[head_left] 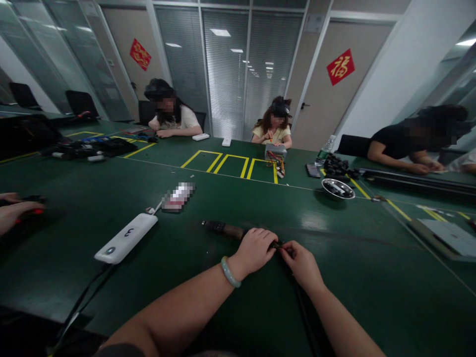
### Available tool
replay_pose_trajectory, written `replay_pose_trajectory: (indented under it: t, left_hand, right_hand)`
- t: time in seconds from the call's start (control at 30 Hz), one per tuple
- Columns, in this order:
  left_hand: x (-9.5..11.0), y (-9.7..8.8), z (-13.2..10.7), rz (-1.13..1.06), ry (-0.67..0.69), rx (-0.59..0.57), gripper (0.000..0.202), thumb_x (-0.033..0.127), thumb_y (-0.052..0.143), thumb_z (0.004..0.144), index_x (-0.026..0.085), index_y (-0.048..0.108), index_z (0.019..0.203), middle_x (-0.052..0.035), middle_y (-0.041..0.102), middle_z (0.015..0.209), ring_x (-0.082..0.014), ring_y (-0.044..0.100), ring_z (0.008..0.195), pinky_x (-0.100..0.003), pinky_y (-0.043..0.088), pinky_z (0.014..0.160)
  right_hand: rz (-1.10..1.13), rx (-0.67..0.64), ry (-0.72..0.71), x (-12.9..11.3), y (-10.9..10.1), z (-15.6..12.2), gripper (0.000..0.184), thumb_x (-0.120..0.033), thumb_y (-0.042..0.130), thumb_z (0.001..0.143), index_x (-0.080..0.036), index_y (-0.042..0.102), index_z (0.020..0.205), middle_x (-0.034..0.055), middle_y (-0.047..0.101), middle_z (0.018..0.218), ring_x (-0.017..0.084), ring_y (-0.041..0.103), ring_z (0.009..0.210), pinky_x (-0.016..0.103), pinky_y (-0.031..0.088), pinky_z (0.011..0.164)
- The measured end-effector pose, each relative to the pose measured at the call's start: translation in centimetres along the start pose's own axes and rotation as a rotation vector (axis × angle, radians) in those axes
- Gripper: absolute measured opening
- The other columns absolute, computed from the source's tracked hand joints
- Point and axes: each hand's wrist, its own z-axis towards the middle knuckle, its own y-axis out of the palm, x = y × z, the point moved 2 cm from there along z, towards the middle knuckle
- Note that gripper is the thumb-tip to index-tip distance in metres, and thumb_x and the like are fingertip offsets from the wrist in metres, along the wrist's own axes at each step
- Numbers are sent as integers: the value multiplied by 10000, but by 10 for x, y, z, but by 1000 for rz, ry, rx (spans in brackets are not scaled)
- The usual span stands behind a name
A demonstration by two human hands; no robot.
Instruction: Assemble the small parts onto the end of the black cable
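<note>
On the green table lies a long dark tool (232, 231) with a brownish barrel and a small metal tip pointing left; it looks like a corded electric screwdriver, though I cannot be sure. My left hand (256, 249), with a pale green bangle (231, 272) at the wrist, is closed over its rear end. Just to the right, my right hand (302, 264) pinches a thin dark piece at that end. The fingertips of both hands nearly meet there. A black cord (305, 317) runs from beneath my right hand toward the near edge. The pinched part is mostly hidden.
A white device marked 3 (128, 238) with cables lies at left, beside a blurred phone-like object (179, 197). Another person's hand (13, 213) is at far left. Across the table several people work. A shiny metal bowl (338, 189) and a bottle (327, 148) stand right.
</note>
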Motion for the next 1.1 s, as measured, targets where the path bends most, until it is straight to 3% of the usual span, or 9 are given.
replay_pose_trajectory:
  t: [0.53, 1.1]
  left_hand:
    - [0, 3, -1, -2, 8, -13, 68, 231, 538, 913, 219, 595, 947, -19, 624, 1015, -192, 549, 989, -354, 377, 921]
    - [1, 1, -2, -2, 4, -1, 169, 201, 565, 876, 223, 578, 1044, -25, 619, 1074, -198, 551, 1024, -362, 383, 944]
  right_hand:
    - [3, 9, 0, 0, 0, 0, 225, -414, 530, 842, -224, 650, 852, 25, 698, 791, 181, 633, 685, 268, 430, 613]
    - [2, 14, -9, 4, 1, 0, 183, -391, 543, 847, -234, 637, 847, 12, 693, 807, 179, 632, 717, 270, 431, 631]
